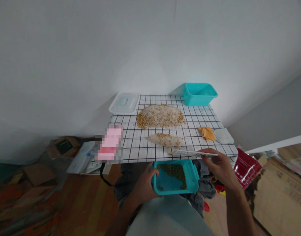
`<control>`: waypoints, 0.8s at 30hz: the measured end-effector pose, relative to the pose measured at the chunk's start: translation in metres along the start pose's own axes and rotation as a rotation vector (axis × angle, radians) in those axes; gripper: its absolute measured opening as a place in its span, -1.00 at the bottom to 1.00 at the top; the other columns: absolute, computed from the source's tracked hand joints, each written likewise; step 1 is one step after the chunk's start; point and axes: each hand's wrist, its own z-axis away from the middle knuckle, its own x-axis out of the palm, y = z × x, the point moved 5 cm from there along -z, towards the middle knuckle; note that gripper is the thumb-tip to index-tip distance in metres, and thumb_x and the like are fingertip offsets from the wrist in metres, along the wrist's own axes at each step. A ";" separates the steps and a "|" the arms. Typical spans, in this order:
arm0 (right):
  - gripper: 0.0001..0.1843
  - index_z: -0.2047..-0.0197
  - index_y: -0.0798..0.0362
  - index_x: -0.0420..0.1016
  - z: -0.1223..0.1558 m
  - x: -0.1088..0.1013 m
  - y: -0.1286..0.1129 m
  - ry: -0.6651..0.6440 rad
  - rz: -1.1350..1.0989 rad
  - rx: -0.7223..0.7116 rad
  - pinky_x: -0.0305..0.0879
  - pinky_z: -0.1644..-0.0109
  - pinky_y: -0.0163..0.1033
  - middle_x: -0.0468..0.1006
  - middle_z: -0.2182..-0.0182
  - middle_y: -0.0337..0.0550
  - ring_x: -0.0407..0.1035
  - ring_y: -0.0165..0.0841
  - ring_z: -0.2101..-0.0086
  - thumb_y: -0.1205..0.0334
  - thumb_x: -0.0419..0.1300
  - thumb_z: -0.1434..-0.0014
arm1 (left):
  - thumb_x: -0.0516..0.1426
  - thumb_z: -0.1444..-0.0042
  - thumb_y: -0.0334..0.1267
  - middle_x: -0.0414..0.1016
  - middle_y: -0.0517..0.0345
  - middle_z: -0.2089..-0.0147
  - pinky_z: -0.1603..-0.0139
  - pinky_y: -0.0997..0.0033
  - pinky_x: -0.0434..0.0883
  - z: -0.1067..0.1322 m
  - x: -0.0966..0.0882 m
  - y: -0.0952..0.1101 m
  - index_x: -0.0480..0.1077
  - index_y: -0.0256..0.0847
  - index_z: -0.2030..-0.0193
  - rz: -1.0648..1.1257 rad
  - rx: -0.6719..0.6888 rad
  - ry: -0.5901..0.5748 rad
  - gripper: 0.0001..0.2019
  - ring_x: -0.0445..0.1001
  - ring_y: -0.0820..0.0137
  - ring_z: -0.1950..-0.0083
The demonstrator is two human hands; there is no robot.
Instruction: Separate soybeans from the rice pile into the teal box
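My left hand [143, 183] grips the left edge of a teal tub [170, 186] held just below the table's near edge; green beans [176, 172] lie in its far half. My right hand [220, 167] pinches a flat white card [192, 153] resting at the table's front edge, above the tub. On the black-and-white grid tablecloth [140, 144] a small heap of rice mixed with soybeans [165, 139] lies near the card. A larger heap of the same mix [160, 116] sits behind it.
A second teal tub [199, 94] stands at the table's back right, a clear lid [124, 103] at the back left. An orange cloth [206, 132] and a white pad [223, 135] lie at the right edge. Cardboard boxes [280, 193] and clutter surround the table on the floor.
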 end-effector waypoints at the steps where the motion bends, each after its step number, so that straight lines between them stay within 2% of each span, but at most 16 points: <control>1: -0.76 0.12 0.00 0.65 0.001 0.000 0.001 0.000 0.001 0.001 0.43 0.08 -0.18 0.66 0.24 -0.11 0.52 -0.20 0.21 0.10 0.22 -0.26 | 0.50 0.36 -0.26 0.22 -0.07 -0.26 -0.12 0.23 0.39 0.000 -0.001 0.001 0.26 -0.11 0.17 -0.003 0.002 -0.004 -0.37 0.35 0.01 -0.25; 6: -0.76 0.09 -0.01 0.62 0.004 -0.002 0.006 -0.018 -0.018 0.029 0.41 0.06 -0.18 0.65 0.21 -0.13 0.51 -0.21 0.18 0.07 0.22 -0.28 | 0.49 0.32 -0.25 0.23 -0.07 -0.23 -0.10 0.23 0.40 -0.001 -0.002 0.003 0.27 -0.12 0.16 -0.004 0.009 -0.027 -0.40 0.37 0.05 -0.22; 13: -0.75 0.09 0.00 0.61 0.010 -0.005 0.012 -0.013 -0.026 0.052 0.42 0.09 -0.18 0.65 0.22 -0.12 0.51 -0.21 0.20 0.06 0.20 -0.30 | 0.49 0.33 -0.26 0.22 -0.04 -0.23 -0.10 0.22 0.39 -0.001 0.002 0.002 0.27 -0.11 0.16 -0.006 0.009 -0.003 -0.39 0.36 0.04 -0.21; 16: -0.76 0.12 0.00 0.61 0.013 -0.006 0.009 -0.027 -0.032 0.045 0.42 0.13 -0.19 0.65 0.23 -0.12 0.51 -0.21 0.22 0.06 0.20 -0.30 | 0.49 0.33 -0.26 0.23 -0.02 -0.21 -0.10 0.24 0.39 -0.002 0.002 0.002 0.26 -0.11 0.17 0.000 0.013 0.001 -0.39 0.36 0.07 -0.21; 20: -0.79 0.11 -0.04 0.62 0.016 -0.003 0.001 -0.083 -0.051 0.030 0.41 0.07 -0.19 0.66 0.20 -0.14 0.52 -0.21 0.18 0.11 0.18 -0.32 | 0.50 0.34 -0.26 0.20 0.00 -0.23 -0.08 0.26 0.39 -0.003 0.002 0.004 0.26 -0.10 0.16 0.013 0.016 -0.010 -0.37 0.38 0.11 -0.18; 24: -0.78 0.14 -0.02 0.64 0.014 -0.004 0.002 -0.029 -0.035 0.043 0.44 0.10 -0.19 0.67 0.24 -0.13 0.54 -0.20 0.22 0.09 0.21 -0.28 | 0.50 0.36 -0.27 0.21 -0.01 -0.23 -0.10 0.23 0.39 -0.003 0.002 0.003 0.26 -0.10 0.16 0.004 0.000 -0.017 -0.37 0.36 0.07 -0.20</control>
